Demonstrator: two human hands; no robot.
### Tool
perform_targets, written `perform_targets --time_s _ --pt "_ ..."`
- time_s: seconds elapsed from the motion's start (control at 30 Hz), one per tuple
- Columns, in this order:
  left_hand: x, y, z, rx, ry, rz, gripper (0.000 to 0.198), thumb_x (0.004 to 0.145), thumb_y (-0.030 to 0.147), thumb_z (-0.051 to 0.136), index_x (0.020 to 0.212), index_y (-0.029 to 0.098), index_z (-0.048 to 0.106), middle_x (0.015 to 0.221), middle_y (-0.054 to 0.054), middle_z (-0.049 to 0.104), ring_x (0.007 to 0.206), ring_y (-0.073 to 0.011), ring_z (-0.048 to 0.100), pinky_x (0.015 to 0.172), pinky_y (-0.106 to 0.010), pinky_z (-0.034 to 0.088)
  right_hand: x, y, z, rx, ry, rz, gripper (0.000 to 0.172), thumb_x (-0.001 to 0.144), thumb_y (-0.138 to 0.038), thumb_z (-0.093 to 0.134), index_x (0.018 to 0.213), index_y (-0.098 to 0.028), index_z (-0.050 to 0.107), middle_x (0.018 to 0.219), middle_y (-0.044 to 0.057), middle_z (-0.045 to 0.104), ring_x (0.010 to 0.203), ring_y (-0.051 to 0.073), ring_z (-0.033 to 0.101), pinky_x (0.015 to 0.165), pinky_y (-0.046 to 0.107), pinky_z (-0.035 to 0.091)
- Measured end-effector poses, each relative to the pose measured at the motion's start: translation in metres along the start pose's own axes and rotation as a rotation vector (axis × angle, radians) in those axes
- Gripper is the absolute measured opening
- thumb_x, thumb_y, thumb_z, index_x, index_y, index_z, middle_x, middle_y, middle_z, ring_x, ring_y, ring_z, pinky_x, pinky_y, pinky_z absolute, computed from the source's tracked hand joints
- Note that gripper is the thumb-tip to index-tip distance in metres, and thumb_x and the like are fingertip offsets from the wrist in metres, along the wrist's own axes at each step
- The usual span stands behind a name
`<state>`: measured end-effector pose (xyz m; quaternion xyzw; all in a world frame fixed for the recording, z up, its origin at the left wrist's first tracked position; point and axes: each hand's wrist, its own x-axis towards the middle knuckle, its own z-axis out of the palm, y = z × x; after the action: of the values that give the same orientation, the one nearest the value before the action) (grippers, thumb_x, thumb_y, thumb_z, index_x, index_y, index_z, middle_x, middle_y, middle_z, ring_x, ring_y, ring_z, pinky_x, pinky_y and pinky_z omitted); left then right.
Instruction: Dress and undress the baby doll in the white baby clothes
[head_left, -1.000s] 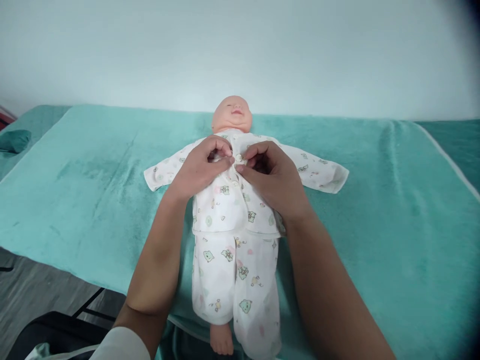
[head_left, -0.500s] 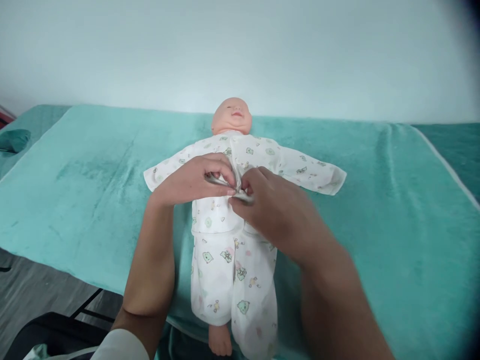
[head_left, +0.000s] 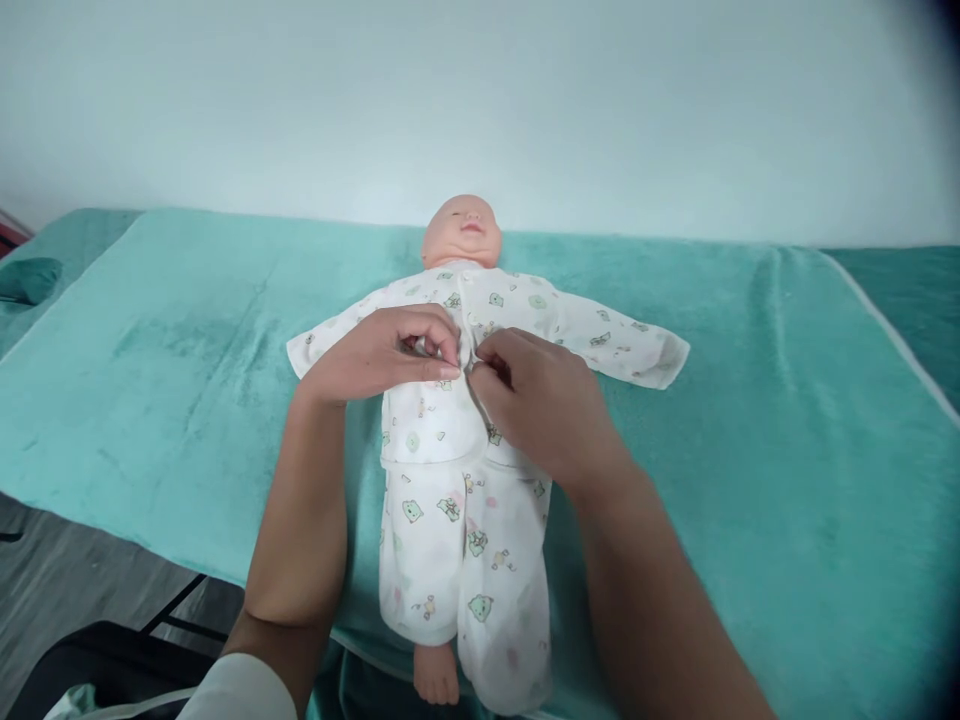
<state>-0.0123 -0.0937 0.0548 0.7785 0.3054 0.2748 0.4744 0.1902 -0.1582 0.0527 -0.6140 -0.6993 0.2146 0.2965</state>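
A baby doll (head_left: 461, 230) lies on its back, dressed in a white printed baby shirt (head_left: 431, 425) and matching pants (head_left: 424, 550). Its arms are spread within the long sleeves. My left hand (head_left: 409, 350) pinches one front edge of the shirt at the chest, thumb and forefinger together. Opposite it, my right hand (head_left: 536, 385) is closed on the other front edge, the fingertips of both hands almost meeting at the front opening. Whatever fastener lies between them is hidden by my fingers. One bare doll foot (head_left: 436, 673) shows below a pant leg.
A teal towel (head_left: 165, 400) covers the table beneath the doll. Behind it rises a pale wall (head_left: 480, 100). At the lower left are a black chair (head_left: 112, 670) and grey floor (head_left: 52, 570).
Both hands have moved slightly up the shirt front. The shirt edges, lifted and folded out before, now lie flatter, and the doll has shifted a little left in view.
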Motion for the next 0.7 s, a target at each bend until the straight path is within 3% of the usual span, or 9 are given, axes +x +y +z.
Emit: perform_targets --time_s 0.17,0.27,0.37,0.47,0.7 --pt "-0.002 -0.003 0.001 -0.141 -0.027 -0.004 0.021 0.088 0.037 0.081 0.085 0.018 0.074 0.080 -0.003 0.070 0.069 -0.0103 0.056 0.062 -0.025 0.045 0.006 0.015 -0.009 0.613 -0.045 0.219 0.012 0.079 -0.022 0.057 0.068 -0.022 0.052 0.061 -0.003 0.042 0.058 0.013 0.037 0.054 0.030 0.027" --pt "-0.001 0.001 0.003 -0.187 -0.048 -0.026 0.022 0.086 0.035 0.083 0.085 0.015 0.074 0.081 -0.004 0.072 0.070 -0.0093 0.060 0.063 -0.022 0.048 0.007 0.023 -0.013 0.838 -0.063 0.255 0.005 0.071 -0.017 0.058 0.071 -0.022 0.059 0.063 -0.003 0.043 0.058 0.012 0.037 0.052 0.029 0.026" --pt "0.001 0.006 0.006 -0.231 -0.072 -0.085 0.023 0.085 0.035 0.084 0.086 0.015 0.074 0.079 -0.003 0.073 0.069 -0.0094 0.064 0.063 -0.021 0.053 0.007 0.027 -0.015 0.899 -0.179 0.234 0.009 0.070 -0.015 0.060 0.075 -0.021 0.064 0.067 -0.001 0.050 0.059 0.012 0.041 0.052 0.028 0.027" --pt "0.001 0.009 0.008 -0.249 -0.087 -0.133 0.024 0.084 0.037 0.085 0.086 0.016 0.073 0.074 -0.002 0.072 0.065 -0.0090 0.065 0.062 -0.021 0.054 0.006 0.028 -0.018 0.887 -0.285 0.185 0.004 0.078 -0.019 0.065 0.080 -0.021 0.067 0.070 -0.002 0.053 0.061 0.011 0.042 0.053 0.027 0.029" --pt "0.002 0.011 0.011 -0.255 -0.067 -0.182 0.015 0.090 0.031 0.078 0.089 0.016 0.076 0.068 -0.002 0.071 0.058 -0.0080 0.064 0.043 -0.016 0.038 0.007 0.031 -0.016 0.806 -0.319 0.047 0.006 0.087 -0.024 0.074 0.085 -0.020 0.070 0.074 -0.002 0.058 0.065 0.010 0.051 0.057 0.024 0.041"
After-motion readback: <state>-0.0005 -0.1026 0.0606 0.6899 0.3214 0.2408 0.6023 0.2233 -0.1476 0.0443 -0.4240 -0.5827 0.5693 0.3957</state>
